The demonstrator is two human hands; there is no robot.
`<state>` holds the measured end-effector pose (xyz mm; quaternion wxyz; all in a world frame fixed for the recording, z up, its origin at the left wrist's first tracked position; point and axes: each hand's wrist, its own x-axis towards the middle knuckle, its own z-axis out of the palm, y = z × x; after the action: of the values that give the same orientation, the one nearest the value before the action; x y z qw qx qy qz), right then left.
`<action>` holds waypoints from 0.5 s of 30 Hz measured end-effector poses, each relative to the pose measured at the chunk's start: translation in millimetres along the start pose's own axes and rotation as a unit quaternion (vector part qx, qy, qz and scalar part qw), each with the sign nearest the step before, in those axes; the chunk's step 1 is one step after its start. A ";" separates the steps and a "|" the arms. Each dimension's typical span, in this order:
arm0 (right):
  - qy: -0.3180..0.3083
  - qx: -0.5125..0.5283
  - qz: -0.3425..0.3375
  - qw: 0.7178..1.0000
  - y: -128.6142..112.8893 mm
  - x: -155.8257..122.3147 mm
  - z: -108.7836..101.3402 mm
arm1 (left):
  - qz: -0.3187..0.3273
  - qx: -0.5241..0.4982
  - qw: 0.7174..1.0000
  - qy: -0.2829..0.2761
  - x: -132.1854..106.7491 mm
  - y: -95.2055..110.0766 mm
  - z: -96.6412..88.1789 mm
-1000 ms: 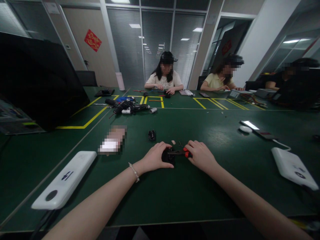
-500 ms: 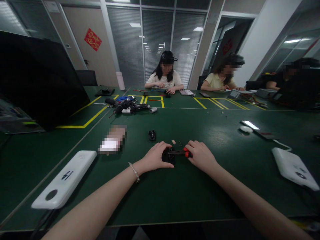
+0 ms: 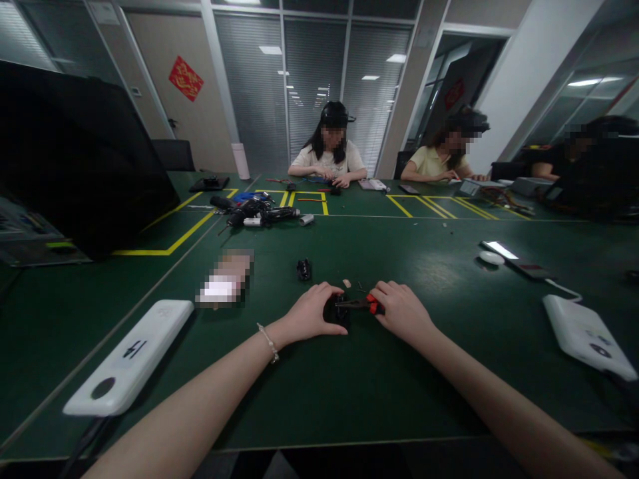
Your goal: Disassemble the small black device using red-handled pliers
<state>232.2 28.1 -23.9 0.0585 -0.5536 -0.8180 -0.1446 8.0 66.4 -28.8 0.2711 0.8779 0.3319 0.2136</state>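
Note:
My left hand [image 3: 310, 311] is wrapped round a small black part [image 3: 334, 313] that rests on the green table [image 3: 349, 379]. My right hand [image 3: 402, 311] is closed on the red handles of a pair of pliers [image 3: 368, 304], and the dark jaws reach left into the black part. Just beyond my hands lie a few tiny loose pieces [image 3: 347, 284] and another small black part [image 3: 303, 269].
A white power bank [image 3: 128, 359] lies at the near left and another [image 3: 586, 332] at the near right, with a phone [image 3: 514, 258] behind it. A heap of tools [image 3: 254, 213] sits further back. A dark screen [image 3: 74, 159] stands at left. Three people work across the table.

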 end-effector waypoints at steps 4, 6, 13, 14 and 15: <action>0.013 -0.018 -0.010 1.000 -0.7 0.0 -2.3 | -0.007 -0.002 1.000 -0.003 -0.2 2.8 -1.9; 0.018 -0.028 -0.016 0.999 -1.1 -0.3 -4.2 | -0.007 -0.003 1.000 -0.003 -0.1 3.5 -2.4; 0.003 -0.009 -0.008 1.000 0.4 0.3 -1.2 | -0.005 0.000 1.000 -0.002 0.0 1.3 -0.3; -0.001 -0.005 -0.006 1.000 0.9 0.4 -0.4 | -0.004 0.002 1.000 -0.001 0.1 1.0 0.2; -0.002 -0.005 -0.006 1.000 1.2 0.4 0.1 | -0.003 0.005 1.000 0.001 0.3 0.7 0.5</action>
<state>233.2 29.0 -23.7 0.0536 -0.5491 -0.8209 -0.1477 8.8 66.0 -28.7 0.2673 0.8781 0.3353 0.2121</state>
